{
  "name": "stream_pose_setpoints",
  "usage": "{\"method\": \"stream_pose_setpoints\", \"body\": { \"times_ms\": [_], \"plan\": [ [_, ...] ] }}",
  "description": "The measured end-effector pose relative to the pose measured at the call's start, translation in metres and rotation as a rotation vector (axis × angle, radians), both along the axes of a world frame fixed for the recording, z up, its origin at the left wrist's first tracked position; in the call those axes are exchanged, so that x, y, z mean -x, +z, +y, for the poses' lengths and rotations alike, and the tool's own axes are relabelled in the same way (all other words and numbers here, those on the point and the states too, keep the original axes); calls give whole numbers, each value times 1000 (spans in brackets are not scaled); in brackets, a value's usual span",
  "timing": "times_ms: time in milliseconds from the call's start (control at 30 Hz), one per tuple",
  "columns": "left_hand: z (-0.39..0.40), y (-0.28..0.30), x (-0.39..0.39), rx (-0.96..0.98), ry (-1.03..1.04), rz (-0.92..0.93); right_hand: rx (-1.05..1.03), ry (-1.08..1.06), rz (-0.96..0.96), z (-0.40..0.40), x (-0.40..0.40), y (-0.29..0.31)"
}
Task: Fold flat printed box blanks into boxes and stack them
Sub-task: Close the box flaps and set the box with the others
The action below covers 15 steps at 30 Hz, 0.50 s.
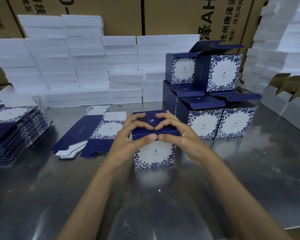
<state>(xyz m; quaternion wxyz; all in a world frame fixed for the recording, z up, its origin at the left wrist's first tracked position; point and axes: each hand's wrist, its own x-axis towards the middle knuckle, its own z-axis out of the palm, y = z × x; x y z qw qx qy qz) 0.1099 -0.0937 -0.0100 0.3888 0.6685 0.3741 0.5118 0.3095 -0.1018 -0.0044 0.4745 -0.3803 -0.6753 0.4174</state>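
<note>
The upper corners of the box (154, 146) are covered by both hands, and its small printed text is too fine to be read; it stands upright on the steel desk (232, 179), in the middle, with its dark blue lid folded down. The left hand (133, 134) and right hand (177, 132) are laid over the lid, fingers (137, 118) spread and curled across the top, thumbs meeting tip to tip at the front edge. A flat blank (97, 130) is seen just left of the box, and a stack of blanks (12, 129), cut off by the frame edge, lies at far left. Folded boxes (215, 101) with lids open are stacked in two tiers behind on the right. White foam blocks (76, 70) are piled along the back before brown cartons (171, 14) bearing partly cropped print
</note>
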Motion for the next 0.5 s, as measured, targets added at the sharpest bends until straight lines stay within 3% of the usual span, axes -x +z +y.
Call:
{"method": "stream_pose_setpoints", "body": {
  "times_ms": [200,333,500],
  "plan": [
    [-1,-4,-8,-41,74,-38,-96,-105,53,-1,7,-10],
    [0,-4,3,-30,-8,-38,-64,-72,92,-3,2,-12],
    [-7,-15,-1,8,50,-244,-66,-74,119,-2,-2,-14]
  ]
}}
